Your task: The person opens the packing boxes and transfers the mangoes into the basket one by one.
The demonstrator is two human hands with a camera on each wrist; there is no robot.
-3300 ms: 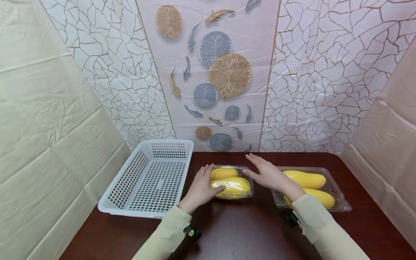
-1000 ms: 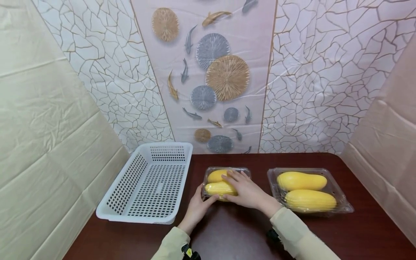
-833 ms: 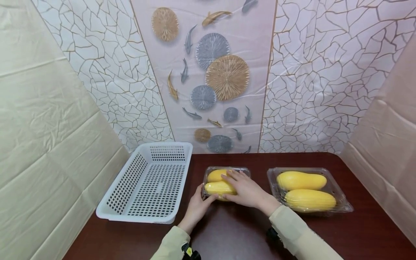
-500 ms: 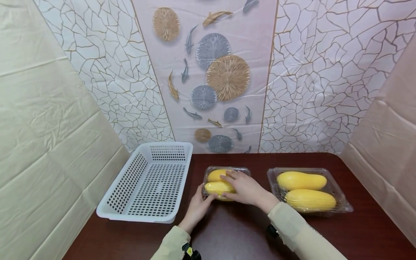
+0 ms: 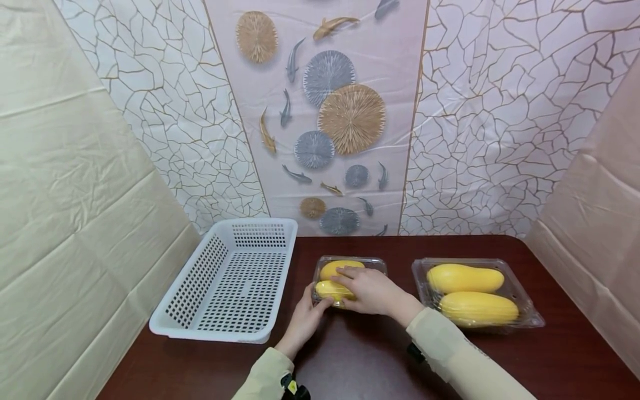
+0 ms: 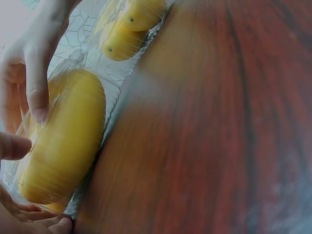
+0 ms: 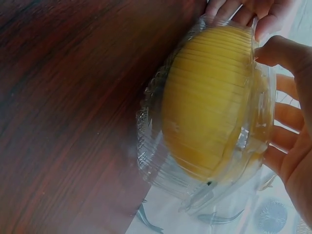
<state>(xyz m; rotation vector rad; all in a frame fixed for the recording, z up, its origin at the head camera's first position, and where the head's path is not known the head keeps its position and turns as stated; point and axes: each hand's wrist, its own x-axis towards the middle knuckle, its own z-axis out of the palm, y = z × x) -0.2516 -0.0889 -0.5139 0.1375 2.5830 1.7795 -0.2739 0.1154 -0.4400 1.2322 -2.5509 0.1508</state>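
Observation:
A clear plastic clamshell box (image 5: 376,264) sits on the table with two long yellow fruits (image 5: 341,269) inside. My left hand (image 5: 304,315) grips its near left corner, thumb on top and fingers wrapped round the side. Across the top of the lid lies my right hand (image 5: 371,290), fingers spread loosely and touching the plastic. The left wrist view shows the near fruit (image 6: 73,131) through the ribbed wall. In the right wrist view, the right thumb (image 7: 280,52) is near the left thumb at the lid, and the box's ribbed end (image 7: 156,168) faces the table.
To the right stands a larger clear clamshell box (image 5: 522,303) holding two more yellow fruits (image 5: 477,308). A white perforated plastic basket (image 5: 277,286) is at the left. Dark reddish wooden table (image 5: 360,361); patterned cloth (image 5: 465,166) hangs behind it.
Both hands were hovering over the small box; the left now grips its left corner and the right lies on its lid. Within the last second the right hand slid slightly left over the lid.

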